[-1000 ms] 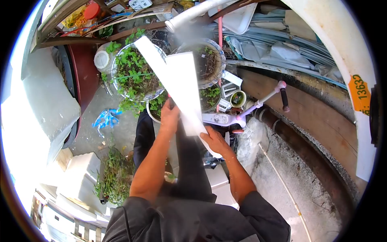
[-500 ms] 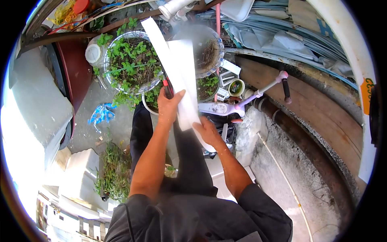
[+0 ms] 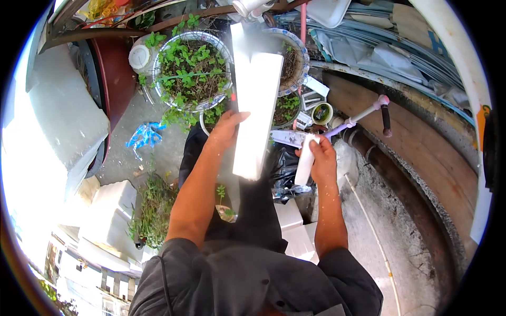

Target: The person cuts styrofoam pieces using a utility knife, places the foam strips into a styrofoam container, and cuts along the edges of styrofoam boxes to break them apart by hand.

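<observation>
Newly apart: right fingers (image 3: 318, 148) tight on short flat strip (image 3: 304, 169), left fingers (image 3: 239, 118) round long white slabs (image 3: 259, 105).

Long white strips (image 3: 258, 110), short white piece (image 3: 305, 164) apart

Open gap between long white strips (image 3: 259, 113) and short white piece (image 3: 304, 167); leafy potted plant (image 3: 184, 68) blocks far left, kick scooter (image 3: 348, 124) far right.

The left hand (image 3: 224, 129) holds long, flat white strips (image 3: 258, 110); the right hand (image 3: 323, 156), apart from them, grips a short white rectangular piece (image 3: 305, 162). Leafy green plants (image 3: 192, 71) fill a round white-and-blue pot (image 3: 156, 71).
</observation>
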A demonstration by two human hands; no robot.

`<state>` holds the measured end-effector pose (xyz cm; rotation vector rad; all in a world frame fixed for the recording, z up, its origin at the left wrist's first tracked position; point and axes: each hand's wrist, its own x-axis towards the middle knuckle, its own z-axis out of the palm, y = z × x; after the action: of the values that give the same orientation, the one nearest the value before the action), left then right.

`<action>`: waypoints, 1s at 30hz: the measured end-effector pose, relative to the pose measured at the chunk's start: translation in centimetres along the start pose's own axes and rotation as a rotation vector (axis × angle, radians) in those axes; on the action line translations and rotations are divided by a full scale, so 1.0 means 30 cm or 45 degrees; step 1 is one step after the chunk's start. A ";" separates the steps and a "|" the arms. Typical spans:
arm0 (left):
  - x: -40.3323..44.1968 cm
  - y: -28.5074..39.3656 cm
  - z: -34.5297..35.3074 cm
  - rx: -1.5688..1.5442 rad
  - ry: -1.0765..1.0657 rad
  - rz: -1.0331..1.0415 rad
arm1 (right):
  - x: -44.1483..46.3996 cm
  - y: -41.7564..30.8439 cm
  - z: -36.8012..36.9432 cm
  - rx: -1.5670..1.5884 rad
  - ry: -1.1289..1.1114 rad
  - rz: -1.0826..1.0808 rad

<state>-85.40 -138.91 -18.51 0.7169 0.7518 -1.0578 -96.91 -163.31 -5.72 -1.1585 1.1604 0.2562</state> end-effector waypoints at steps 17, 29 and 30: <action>0.034 -0.137 0.035 -0.204 0.075 0.169 | 0.806 -0.026 0.097 0.401 0.188 -0.016; 0.222 -0.120 -0.001 -0.185 0.182 0.354 | 1.647 0.773 -0.687 0.547 0.747 0.357; 0.236 -0.136 -0.024 -0.177 0.191 0.351 | 1.666 0.754 -0.637 0.516 0.750 0.356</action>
<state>-87.21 -143.09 -25.35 0.7616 0.8201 -0.7008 -101.39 -187.67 -58.27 -0.7210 1.8002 -0.1234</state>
